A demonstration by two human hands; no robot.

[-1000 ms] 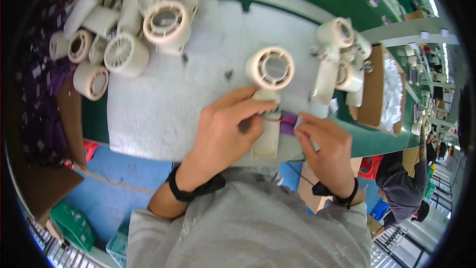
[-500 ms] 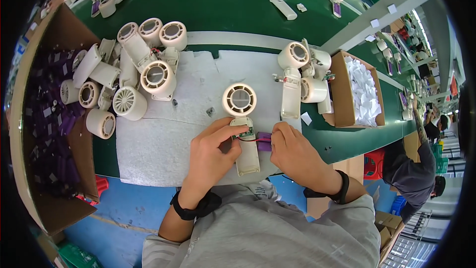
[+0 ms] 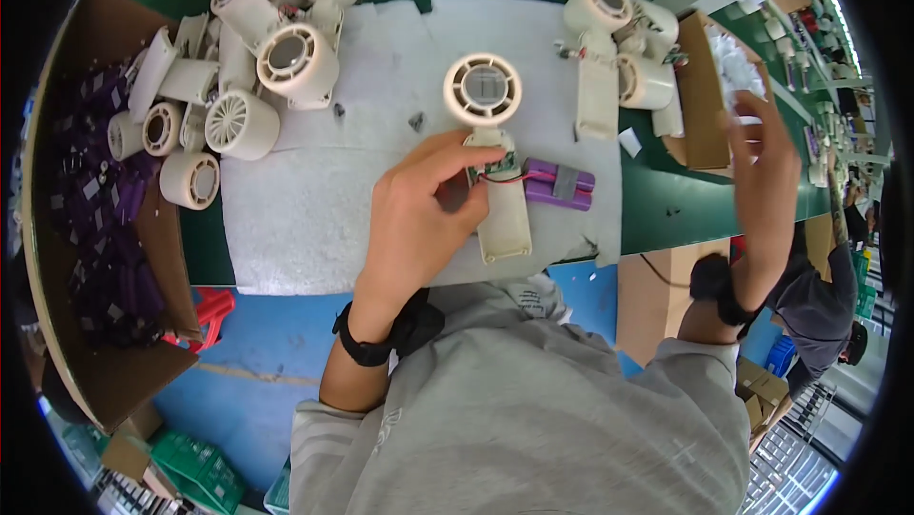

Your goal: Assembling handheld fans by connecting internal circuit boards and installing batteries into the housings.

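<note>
My left hand (image 3: pixel 424 206) is closed on the handle of a white handheld fan (image 3: pixel 505 225), fingertips on the small green circuit board (image 3: pixel 499 165) at the handle's upper end. The fan's round head (image 3: pixel 483 89) lies just beyond. Thin red and black wires run from the board to a purple battery pack (image 3: pixel 560 184) with a grey strip, lying on the mat right of the handle. Off to the right, my right hand (image 3: pixel 766 158) is raised at the cardboard box (image 3: pixel 700 101) of white paper pieces (image 3: pixel 738 68). Its fingers are curled and blurred, so any held piece is unclear.
A pale mat (image 3: pixel 381 68) covers the green bench. Several white fan parts (image 3: pixel 297 63) are heaped at left beside a large carton (image 3: pixel 157 258) of purple battery packs (image 3: pixel 105 229). More fan bodies (image 3: pixel 598 87) stand at right, near a loose white paper piece (image 3: pixel 630 142).
My right hand has let go of the battery pack and moved right to the paper box. The left hand still grips the fan. The view has shifted, so the bench sits higher.
</note>
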